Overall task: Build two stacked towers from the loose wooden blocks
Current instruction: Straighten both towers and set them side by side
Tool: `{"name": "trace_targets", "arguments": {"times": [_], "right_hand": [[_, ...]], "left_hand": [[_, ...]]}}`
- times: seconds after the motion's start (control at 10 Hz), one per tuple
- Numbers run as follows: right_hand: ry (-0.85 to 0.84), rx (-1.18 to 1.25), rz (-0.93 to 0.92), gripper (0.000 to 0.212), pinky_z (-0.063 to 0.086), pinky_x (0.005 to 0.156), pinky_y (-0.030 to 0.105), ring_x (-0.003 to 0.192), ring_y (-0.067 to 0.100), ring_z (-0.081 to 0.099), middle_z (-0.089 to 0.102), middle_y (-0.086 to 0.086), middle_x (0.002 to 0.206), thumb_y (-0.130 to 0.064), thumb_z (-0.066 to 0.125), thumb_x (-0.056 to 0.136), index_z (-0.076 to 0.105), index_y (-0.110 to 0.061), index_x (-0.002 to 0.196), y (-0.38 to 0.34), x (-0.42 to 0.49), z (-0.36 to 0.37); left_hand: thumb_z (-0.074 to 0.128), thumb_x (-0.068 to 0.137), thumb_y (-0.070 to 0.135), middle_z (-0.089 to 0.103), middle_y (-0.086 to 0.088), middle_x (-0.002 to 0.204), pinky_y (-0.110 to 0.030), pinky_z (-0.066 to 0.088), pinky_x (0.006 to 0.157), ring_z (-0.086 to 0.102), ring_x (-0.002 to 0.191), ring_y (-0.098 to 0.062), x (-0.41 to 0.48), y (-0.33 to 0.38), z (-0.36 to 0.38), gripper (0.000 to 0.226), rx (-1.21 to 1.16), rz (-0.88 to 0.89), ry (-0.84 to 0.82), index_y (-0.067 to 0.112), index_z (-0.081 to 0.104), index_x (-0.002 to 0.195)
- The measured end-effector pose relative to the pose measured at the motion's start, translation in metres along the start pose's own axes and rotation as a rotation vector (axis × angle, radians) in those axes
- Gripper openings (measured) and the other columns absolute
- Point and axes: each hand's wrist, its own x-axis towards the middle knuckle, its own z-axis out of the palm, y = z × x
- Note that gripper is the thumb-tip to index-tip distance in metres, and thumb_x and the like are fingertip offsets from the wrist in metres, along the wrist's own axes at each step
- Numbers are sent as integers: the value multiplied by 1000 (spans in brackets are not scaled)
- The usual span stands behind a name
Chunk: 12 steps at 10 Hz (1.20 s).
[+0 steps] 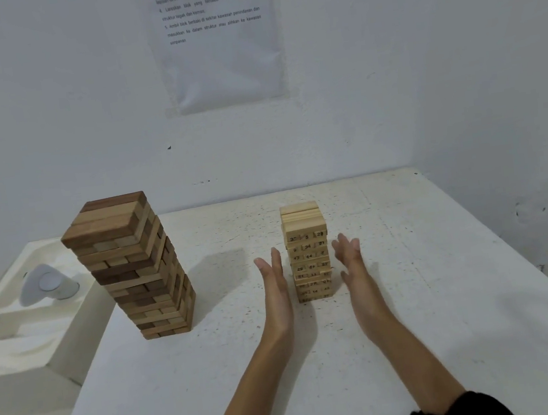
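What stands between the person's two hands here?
In the head view, the pale numbered tower stands between the left hand and right hand, both open.

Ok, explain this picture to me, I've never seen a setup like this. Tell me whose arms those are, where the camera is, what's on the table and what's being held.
There is no machine here. A person works with bare hands, and the single picture comes from a camera worn on their head, looking forward and down. The left hand and right hand are both open with fingers straight, one on each side of the small pale tower of numbered blocks and close to it. They hold nothing. Further left stands a taller brown tower of larger blocks in mixed shades. Both towers stand upright on the white table, and no loose blocks show. A printed sheet hangs on the wall behind, and a white basin sits left of the table.
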Motion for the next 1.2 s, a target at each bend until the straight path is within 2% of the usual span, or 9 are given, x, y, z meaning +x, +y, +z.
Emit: {"name": "trace_targets", "arguments": {"times": [0.1,0.2,0.3,0.5,0.6,0.8,1.0,1.1,1.2], "right_hand": [[-28,-137,-40,55,31,110,41,132,12,37,42,-6,142,-53,45,81,44,-36,133,1,7,-28],[-37,-223,-66,43,40,97,30,121,10,45,53,-6,128,-32,66,80,54,-33,122,4,10,-42],[-46,-261,-100,44,36,93,25,116,10,46,54,-6,124,-21,73,78,56,-32,117,9,10,-39],[-35,-288,-135,45,35,94,26,115,11,47,55,-9,118,-23,75,75,55,-37,112,12,14,-35],[-30,-299,-145,41,35,94,26,113,10,47,55,-8,117,-24,73,77,54,-37,112,11,14,-33],[-32,-307,-156,42,36,93,27,111,9,49,57,-8,116,-25,74,77,55,-36,113,10,14,-33],[-31,-304,-144,39,37,96,28,115,10,48,56,-5,121,-25,71,80,55,-36,113,9,12,-33],[-21,-398,-154,58,34,99,26,124,11,38,44,-6,132,-26,71,80,45,-30,132,16,1,-33],[-28,-520,-209,76,28,107,27,129,7,22,31,-11,139,-24,69,83,26,-28,145,25,-16,-27]], "left_hand": [[4,83,79,24,11,154,-33,9,113,14,144,-11,6,3,-9,81,-60,14,-8,34,24,147],[5,80,78,24,6,156,-41,12,117,17,145,-14,9,1,-11,89,-73,37,7,26,29,148],[-1,89,67,22,2,157,-41,14,117,17,145,-17,8,-1,-7,79,-87,41,-12,23,27,149],[-2,93,63,24,3,156,-40,14,117,18,145,-16,9,-1,-8,75,-129,6,3,24,29,148],[2,90,70,28,8,154,-43,9,120,20,144,-18,9,-3,-9,64,-177,9,-53,42,35,137],[5,86,74,30,12,153,-49,8,120,21,144,-21,10,-5,-11,56,-180,-7,-95,52,41,123],[4,87,71,38,16,142,-45,12,119,23,142,-18,5,-3,-8,70,-193,-38,-98,39,28,145],[12,78,79,34,12,148,-48,8,119,20,144,-19,-1,-2,-4,76,-198,-51,-116,44,24,145],[5,84,68,24,8,155,-35,10,115,18,144,-14,-9,-2,2,73,-173,-53,-83,38,13,149]]}}
